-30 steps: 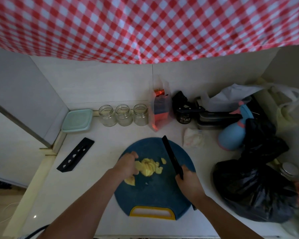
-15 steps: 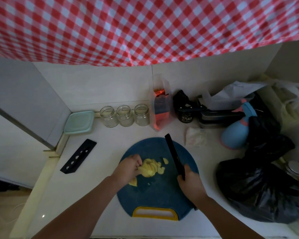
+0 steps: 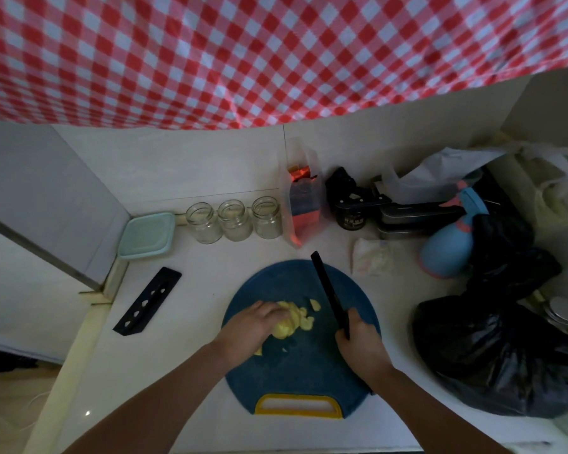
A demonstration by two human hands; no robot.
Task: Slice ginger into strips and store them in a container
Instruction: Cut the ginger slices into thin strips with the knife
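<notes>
Barely any motion vs 0.5 s ago: left hand has crept slightly further over the ginger, knife roughly where it was. Left fingers are curled over the pile's near-left end, pinning it to the board. Right hand is wrapped round the knife handle. The pile is just left of the blade, apart from it, running near-left to far-right. The blade points away, tip leaning left. Next cut likely needs a leftward shift onto the exposed end.
</notes>
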